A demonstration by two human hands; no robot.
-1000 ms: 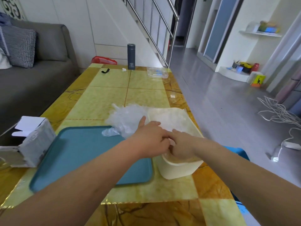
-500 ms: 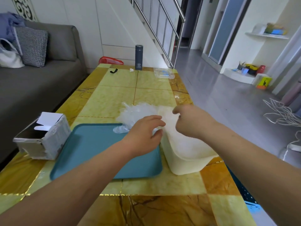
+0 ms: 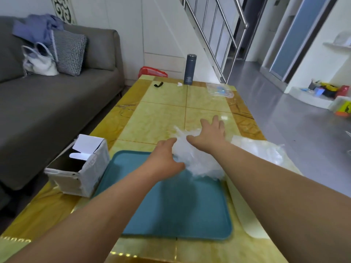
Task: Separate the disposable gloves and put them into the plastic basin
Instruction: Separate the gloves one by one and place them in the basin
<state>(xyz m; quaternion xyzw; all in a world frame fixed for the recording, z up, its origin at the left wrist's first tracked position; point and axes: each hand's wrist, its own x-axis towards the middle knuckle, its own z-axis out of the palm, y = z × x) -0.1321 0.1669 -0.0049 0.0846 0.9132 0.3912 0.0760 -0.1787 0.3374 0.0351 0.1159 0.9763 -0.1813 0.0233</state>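
Head view: right fingers [image 3: 216, 121] spread on glove pile [image 3: 197, 160], left fingers [image 3: 168, 142] of unclear grip; flask [image 3: 190, 69] print illegible.

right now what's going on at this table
A person is working bare-handed on a heap of clear disposable gloves lying at the far edge of a teal tray. The right hand is spread open over the top of the heap. The left hand is at its near side, fingertips hidden in the plastic. The pale plastic basin sits to the right, mostly behind the right forearm.
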